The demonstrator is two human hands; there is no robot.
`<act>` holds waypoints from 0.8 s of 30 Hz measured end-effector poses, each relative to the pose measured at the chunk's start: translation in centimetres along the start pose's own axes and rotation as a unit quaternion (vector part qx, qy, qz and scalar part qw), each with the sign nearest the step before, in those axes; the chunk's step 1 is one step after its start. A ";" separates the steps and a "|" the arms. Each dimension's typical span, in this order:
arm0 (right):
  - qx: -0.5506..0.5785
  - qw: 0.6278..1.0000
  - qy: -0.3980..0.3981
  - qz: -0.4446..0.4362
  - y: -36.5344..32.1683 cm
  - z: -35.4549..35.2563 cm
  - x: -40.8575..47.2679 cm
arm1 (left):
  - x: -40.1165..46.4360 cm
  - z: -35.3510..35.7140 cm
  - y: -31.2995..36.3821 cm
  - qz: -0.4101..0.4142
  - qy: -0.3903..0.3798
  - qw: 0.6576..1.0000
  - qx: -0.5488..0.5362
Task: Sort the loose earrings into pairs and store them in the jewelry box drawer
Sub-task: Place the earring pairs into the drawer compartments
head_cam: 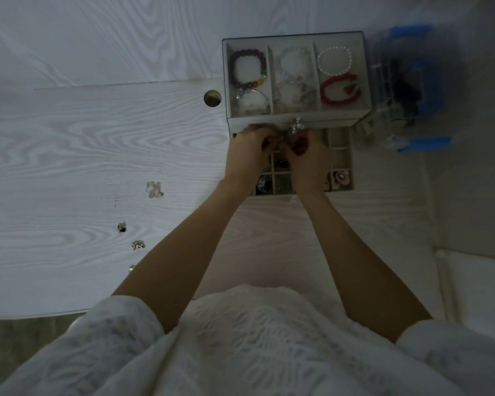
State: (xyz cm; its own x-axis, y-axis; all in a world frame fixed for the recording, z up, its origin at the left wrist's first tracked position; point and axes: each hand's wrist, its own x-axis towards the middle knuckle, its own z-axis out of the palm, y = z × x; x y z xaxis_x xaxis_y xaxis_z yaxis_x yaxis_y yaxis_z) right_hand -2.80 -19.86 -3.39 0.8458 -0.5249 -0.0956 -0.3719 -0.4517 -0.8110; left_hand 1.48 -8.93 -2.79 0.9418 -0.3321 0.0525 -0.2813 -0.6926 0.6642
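Observation:
A jewelry box [296,121] stands on the white wood-grain table, its clear top showing bracelets in three compartments. Its drawer [342,164] is pulled out toward me, a grid of small cells with earrings in some. My left hand [247,155] and my right hand [309,158] hover together over the drawer's back cells, fingers curled and meeting around something small that I cannot make out. Loose earrings lie on the table to the left: a pale flower-shaped one [154,190], a small dark one [122,226], another [138,245] and one [131,268] by my left forearm.
A round brass-coloured object [212,98] sits just left of the box. A clear container with blue parts [406,87] stands right of the box. The table's right edge runs close to the drawer. My white sleeves fill the bottom of the view.

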 end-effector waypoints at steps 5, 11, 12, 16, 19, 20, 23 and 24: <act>0.057 0.998 -0.010 0.014 0.4 -0.1 -0.8 | 0.0 0.8 0.4 0.019 -0.027 0.999 0.007; 0.012 1.000 0.002 -0.018 0.7 -0.5 -0.7 | -0.5 -0.2 0.1 0.069 -0.040 0.996 0.027; -0.034 0.998 0.003 -0.044 0.9 -0.5 -0.7 | -0.6 -0.2 -0.1 0.077 -0.038 0.995 0.049; -0.231 0.959 -0.038 -0.157 1.7 -0.7 -0.9 | -1.5 -0.3 -1.1 0.122 -0.028 0.983 0.135; -0.270 0.939 -0.046 -0.208 1.6 -0.9 -0.8 | -1.9 -0.2 -1.5 0.147 -0.033 0.977 0.152; -0.283 0.933 -0.047 -0.216 1.4 -1.0 -0.7 | -2.0 -0.2 -1.6 0.145 -0.034 0.977 0.154; -0.317 0.920 -0.065 -0.224 1.3 -1.1 -0.6 | -2.0 -0.2 -1.6 0.141 -0.035 0.977 0.157; -0.325 0.915 -0.075 -0.226 1.5 -1.1 -0.6 | -2.1 -0.2 -1.7 0.143 -0.034 0.976 0.160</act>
State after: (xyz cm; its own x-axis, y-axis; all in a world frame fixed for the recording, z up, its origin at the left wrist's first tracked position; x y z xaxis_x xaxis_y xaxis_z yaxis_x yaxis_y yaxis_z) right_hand -4.26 -20.97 -3.90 0.9944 -0.0943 0.0469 -0.0778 -0.9579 -0.2764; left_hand 0.00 -6.90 -3.83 0.8045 -0.5760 0.1450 -0.5849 -0.7259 0.3619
